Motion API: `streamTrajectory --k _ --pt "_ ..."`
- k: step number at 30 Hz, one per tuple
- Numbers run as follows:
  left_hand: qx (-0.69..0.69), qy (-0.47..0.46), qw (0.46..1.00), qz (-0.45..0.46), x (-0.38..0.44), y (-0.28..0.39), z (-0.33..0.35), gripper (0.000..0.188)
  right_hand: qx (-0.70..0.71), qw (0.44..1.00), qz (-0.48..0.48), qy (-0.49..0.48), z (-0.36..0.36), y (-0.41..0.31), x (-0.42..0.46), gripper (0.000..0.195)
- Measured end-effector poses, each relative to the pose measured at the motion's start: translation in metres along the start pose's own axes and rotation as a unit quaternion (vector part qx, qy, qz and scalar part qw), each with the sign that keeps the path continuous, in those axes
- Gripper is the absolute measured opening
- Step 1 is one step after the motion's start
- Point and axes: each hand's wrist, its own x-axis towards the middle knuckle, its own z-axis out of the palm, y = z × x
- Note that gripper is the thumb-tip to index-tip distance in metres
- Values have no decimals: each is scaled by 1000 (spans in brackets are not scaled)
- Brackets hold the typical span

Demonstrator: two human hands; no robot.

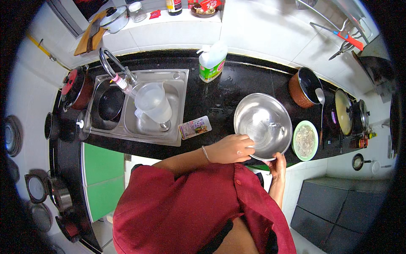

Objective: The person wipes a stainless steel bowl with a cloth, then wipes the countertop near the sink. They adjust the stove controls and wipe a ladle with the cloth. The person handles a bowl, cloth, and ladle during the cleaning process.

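A wide stainless steel bowl (269,109) is on the black countertop in front of me, and its inside looks wet. My right hand (277,165) grips its near rim from below, thumb at the edge. Against the near-left rim is my left hand (233,149), its fingers curled inward; whether they pinch the rim or something small is hidden. A white spot, perhaps foam, shows on the back of that hand. Just right of the bowl stands a pale green bowl (314,139) with a greyish, grainy content.
A printed packet (195,127) lies by the double sink (155,137), where a translucent plastic jug (150,101) stands under the faucet (109,62). Behind are a pump bottle (212,68) and a brown pot (298,89). A long-handled ladle (321,95) and lidded pan (343,111) are rightward.
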Motion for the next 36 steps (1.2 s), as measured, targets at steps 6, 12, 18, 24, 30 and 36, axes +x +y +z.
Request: streamTrajectory --k 6,12,18,24,30,36 --pt "4 25 1000 -11 -12 -6 7 23 24 1000 14 7 -7 9 10 39" --pt "16 35 999 -26 -5 -6 -4 18 26 998 43 29 -1 7 16 47" --pt "25 -1 998 -53 1 -7 -8 22 38 998 41 -2 3 15 18 62" --pt "33 -12 998 -49 13 -2 -14 22 58 998 31 3 -4 29 16 66" --pt "63 -9 996 -64 9 -3 -10 23 27 999 37 29 3 26 12 68" --pt "78 -12 993 -87 10 -8 -15 22 30 998 46 42 4 35 20 71"
